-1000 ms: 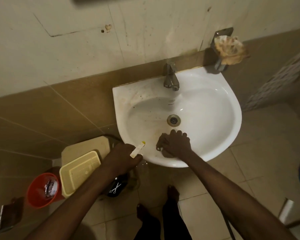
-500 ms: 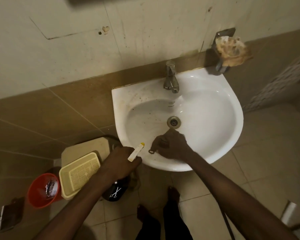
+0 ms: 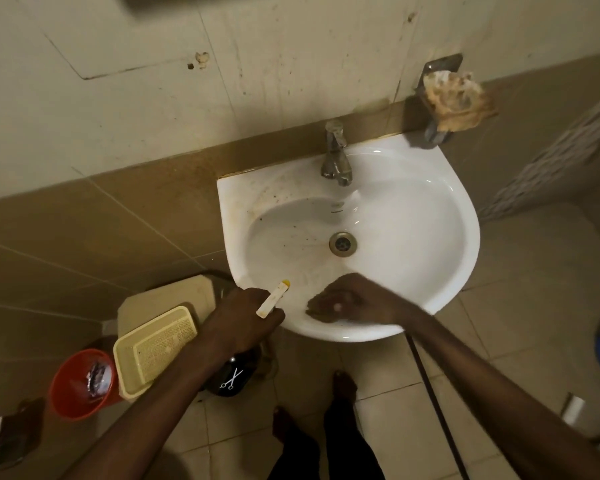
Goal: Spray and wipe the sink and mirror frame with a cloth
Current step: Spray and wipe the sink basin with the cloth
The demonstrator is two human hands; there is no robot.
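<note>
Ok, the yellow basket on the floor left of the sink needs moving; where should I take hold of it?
Take the basket by its raised rim on the long side nearest the red bin, coming from above. It lies open side up, so the rim is exposed there; the left hand's forearm crosses its near right corner, and its far end abuts a beige box.

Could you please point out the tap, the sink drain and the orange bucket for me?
tap (image 3: pixel 336 157), head view, on the metal body above the spout.
sink drain (image 3: pixel 342 244), head view, on the drain's centre.
orange bucket (image 3: pixel 70 407), head view, on its outer front wall.
</note>
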